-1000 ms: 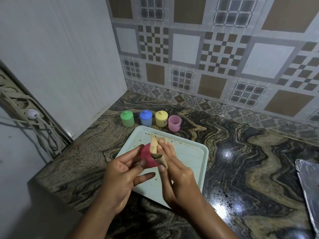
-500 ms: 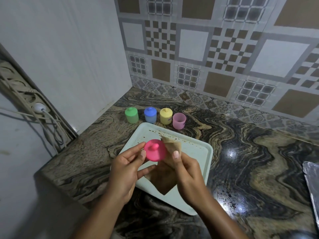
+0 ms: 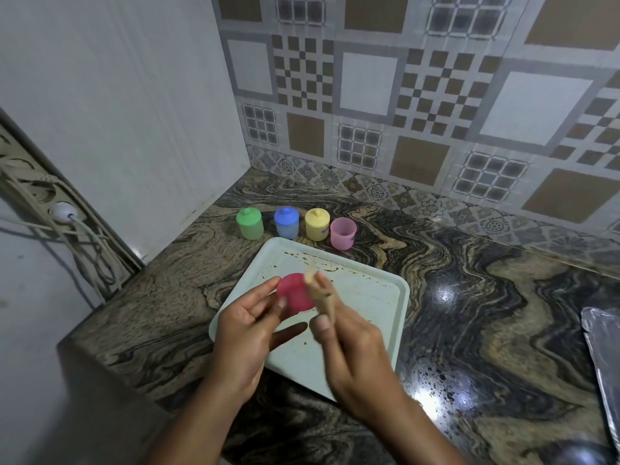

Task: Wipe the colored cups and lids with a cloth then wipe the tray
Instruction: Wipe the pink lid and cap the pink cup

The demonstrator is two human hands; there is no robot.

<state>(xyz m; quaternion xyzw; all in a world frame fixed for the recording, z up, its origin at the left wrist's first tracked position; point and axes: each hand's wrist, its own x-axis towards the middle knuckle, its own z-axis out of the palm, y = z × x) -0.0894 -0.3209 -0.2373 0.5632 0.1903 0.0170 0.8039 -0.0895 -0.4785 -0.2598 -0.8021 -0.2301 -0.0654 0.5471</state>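
My left hand pinches a pink lid above the stained pale tray. My right hand grips a bunched tan cloth and presses it against the lid's right side; this hand is blurred. Behind the tray stand a green cup, a blue cup and a yellow cup, each with its lid on, and a pink cup without a lid.
The marbled counter ends at a white wall on the left and a tiled wall behind. A foil-covered object lies at the right edge. A socket strip with cables hangs at the left.
The cloth hung loose below the lid half a second ago; now it is bunched up against the lid's right side, and my right hand has moved up to it.
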